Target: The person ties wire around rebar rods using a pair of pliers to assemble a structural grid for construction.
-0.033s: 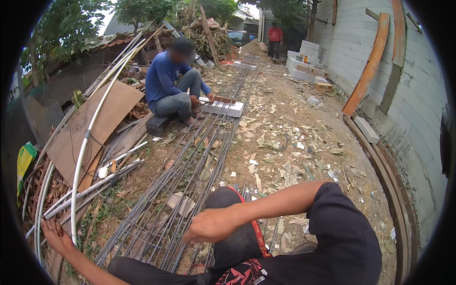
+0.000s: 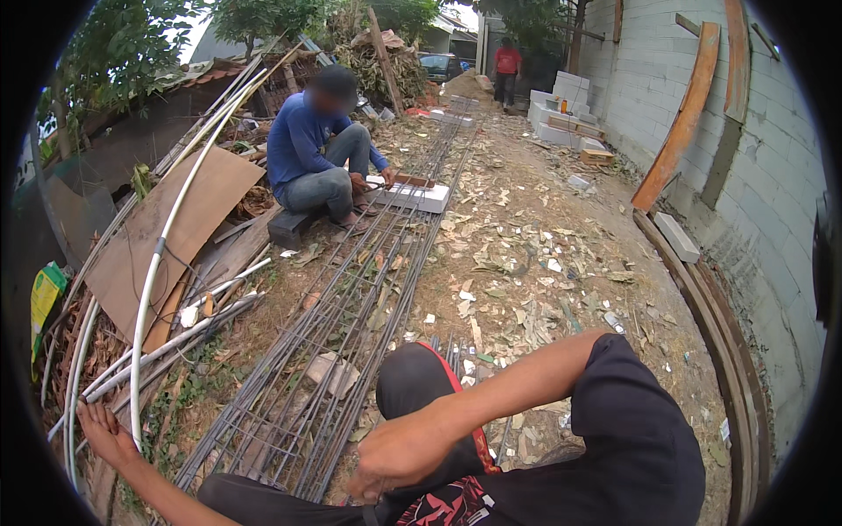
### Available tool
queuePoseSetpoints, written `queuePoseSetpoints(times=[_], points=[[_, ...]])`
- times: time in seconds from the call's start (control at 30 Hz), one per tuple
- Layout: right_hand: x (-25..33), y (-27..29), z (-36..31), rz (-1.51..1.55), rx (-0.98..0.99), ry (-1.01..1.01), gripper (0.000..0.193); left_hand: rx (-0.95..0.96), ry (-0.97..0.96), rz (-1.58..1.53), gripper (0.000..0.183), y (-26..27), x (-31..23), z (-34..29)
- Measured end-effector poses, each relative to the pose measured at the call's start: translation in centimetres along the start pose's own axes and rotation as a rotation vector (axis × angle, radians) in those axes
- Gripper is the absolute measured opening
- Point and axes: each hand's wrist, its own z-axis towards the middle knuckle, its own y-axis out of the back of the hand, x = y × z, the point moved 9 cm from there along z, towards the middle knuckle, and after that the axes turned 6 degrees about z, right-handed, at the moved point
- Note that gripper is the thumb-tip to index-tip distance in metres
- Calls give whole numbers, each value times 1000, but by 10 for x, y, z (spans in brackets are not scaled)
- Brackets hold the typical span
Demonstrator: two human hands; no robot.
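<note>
My right hand (image 2: pixel 405 454) hangs curled in front of my bent knee, above the near end of a long rebar cage (image 2: pixel 294 373). Its fingers point down and are closed; anything inside them is hidden. Far to the left, my left hand (image 2: pixel 107 436) reaches out beside white plastic pipes (image 2: pixel 143 351). Its fingers are partly curled, with a small dark bit at the tips that I cannot identify. The tied steel bars run lengthwise away from me along the ground. Under the near part of the cage lies a pale block piece (image 2: pixel 333 374).
A person in blue (image 2: pixel 307 153) sits left of the cage, hands at a white block (image 2: pixel 412 199). Brown board (image 2: pixel 162 232) and scrap lie left. Timber planks (image 2: pixel 724 351) line the block wall (image 2: pixel 772 175) at right. Another person in red (image 2: pixel 506 74) stands far back near stacked blocks (image 2: pixel 557 114).
My right hand has shifted slightly down and to the right, still curled. My left hand stays in nearly the same place.
</note>
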Motion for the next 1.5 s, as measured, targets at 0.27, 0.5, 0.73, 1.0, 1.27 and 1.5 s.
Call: queuePoseSetpoints(times=[0.27,0.5,0.73,1.0,1.27,1.5], points=[[-58,231,-103,-405,-703,-478,23,303,76,-119,17,-117,-8,-51],[-120,198,-129,-350,-991,-444,42,188,100,88,17,-293,91,-181],[-149,189,-80,222,-983,-147,34,693,464,-28,24,-368,227,-295],[-322,109,-152,744,-1412,-385,38,424,423,1614,38,-41,315,-244],[-463,-84,-121,1121,-1252,-734,27,309,563,1856,27,41,357,-260],[-475,-129,-52,921,-932,-978,29,347,609,1759,26,36,403,-244]])
